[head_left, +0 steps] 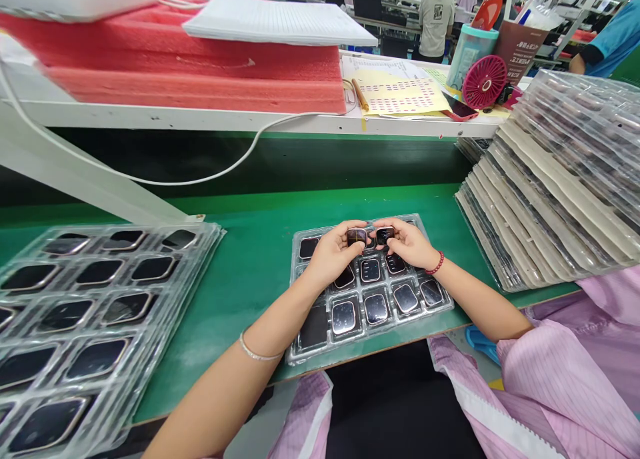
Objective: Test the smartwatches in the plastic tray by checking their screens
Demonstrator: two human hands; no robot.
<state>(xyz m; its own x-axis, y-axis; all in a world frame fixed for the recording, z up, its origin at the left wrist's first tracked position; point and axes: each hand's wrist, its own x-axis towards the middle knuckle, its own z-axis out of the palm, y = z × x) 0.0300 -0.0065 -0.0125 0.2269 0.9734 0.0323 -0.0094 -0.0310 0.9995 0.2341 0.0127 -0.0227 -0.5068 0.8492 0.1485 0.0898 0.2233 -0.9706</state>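
Note:
Above a clear plastic tray (pixel 315 356) on the green bench, my left hand (pixel 336 249) grips a square watch face (pixel 357 236) between thumb and fingers. Close beside it, my right hand (pixel 411 244) pinches a second watch face (pixel 385 235), whose dark screen shows small marks. The two watch faces are a short gap apart, both raised over the back part of the tray. Several more watch faces (pixel 371 270) lie in the tray's compartments, some partly covered by my hands.
Stacked trays of watch faces (pixel 100 272) stand at the left, and a tall leaning stack of trays (pixel 555 199) at the right. A white shelf (pixel 200 116) with red foam (pixel 200 66) crosses behind. A white cable (pixel 200 179) hangs below it.

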